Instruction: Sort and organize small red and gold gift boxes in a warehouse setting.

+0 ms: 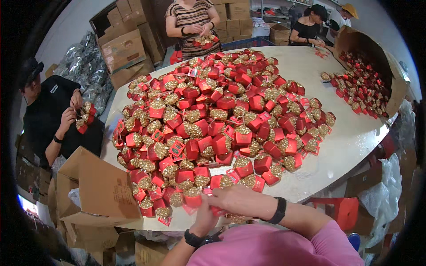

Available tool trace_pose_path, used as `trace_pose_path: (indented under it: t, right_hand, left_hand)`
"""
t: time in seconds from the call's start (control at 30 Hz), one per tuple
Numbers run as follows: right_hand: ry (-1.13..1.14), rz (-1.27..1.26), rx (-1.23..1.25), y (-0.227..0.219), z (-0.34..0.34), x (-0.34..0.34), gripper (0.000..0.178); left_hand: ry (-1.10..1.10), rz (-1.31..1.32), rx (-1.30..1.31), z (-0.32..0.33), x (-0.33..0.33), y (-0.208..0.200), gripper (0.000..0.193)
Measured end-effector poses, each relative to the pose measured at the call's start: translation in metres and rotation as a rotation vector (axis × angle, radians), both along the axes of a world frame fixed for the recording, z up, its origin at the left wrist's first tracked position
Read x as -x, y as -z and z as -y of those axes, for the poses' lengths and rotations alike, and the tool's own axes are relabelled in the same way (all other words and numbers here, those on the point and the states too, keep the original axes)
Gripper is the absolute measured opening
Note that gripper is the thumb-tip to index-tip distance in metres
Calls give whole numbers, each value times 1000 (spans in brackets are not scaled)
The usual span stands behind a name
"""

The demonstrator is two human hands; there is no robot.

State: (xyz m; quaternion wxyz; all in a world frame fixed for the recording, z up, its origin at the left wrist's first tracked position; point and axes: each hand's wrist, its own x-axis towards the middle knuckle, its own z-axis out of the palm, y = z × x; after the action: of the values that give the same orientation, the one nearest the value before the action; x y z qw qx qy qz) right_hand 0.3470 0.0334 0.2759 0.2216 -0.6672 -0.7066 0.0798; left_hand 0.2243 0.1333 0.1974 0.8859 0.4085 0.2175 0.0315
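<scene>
My left hand [205, 216] and right hand [235, 200] meet at the near edge of the pile [213, 119] — a red-and-gold ornament [217, 211] sits between them, just this side of the pile. My fingers are bent, but I can't tell whether either hand pinches it. An open carton [102, 186] stands left of the pile.

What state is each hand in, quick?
Left hand: close by a red-and-gold ornament; grip cannot be told.
Right hand: bent over that ornament; fingertips hidden, grip unclear.
</scene>
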Motion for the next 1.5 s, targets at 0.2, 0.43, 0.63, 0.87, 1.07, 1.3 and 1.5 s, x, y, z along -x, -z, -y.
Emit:
trace_pose_path:
  t: [0.2, 0.43, 0.63, 0.87, 1.07, 1.3, 1.5]
  right_hand:
    - [110, -284, 64, 30, 11, -7, 19]
    - [633, -410, 133, 102, 74, -72, 16]
    - [728, -10, 156, 134, 70, -23, 33]
    - [724, -173, 227, 124, 61, -6, 35]
    - [730, -60, 234, 128, 45, -18, 64]
    - [678, -357, 284, 142, 48, -13, 60]
    - [594, -852, 195, 93, 56, -16, 71]
  left_hand:
    - [309, 94, -46, -2, 7, -2, 49]
    - [228, -72, 41, -9, 22, 13, 28]
    - [222, -89, -16, -8, 25, 16, 25]
    - [159, -115, -126, -15, 31, 20, 20]
    - [145, -137, -173, -13, 33, 20, 20]
    - [106, -114, -62, -13, 31, 15, 25]
    - [103, -80, 203, -12, 27, 27, 26]
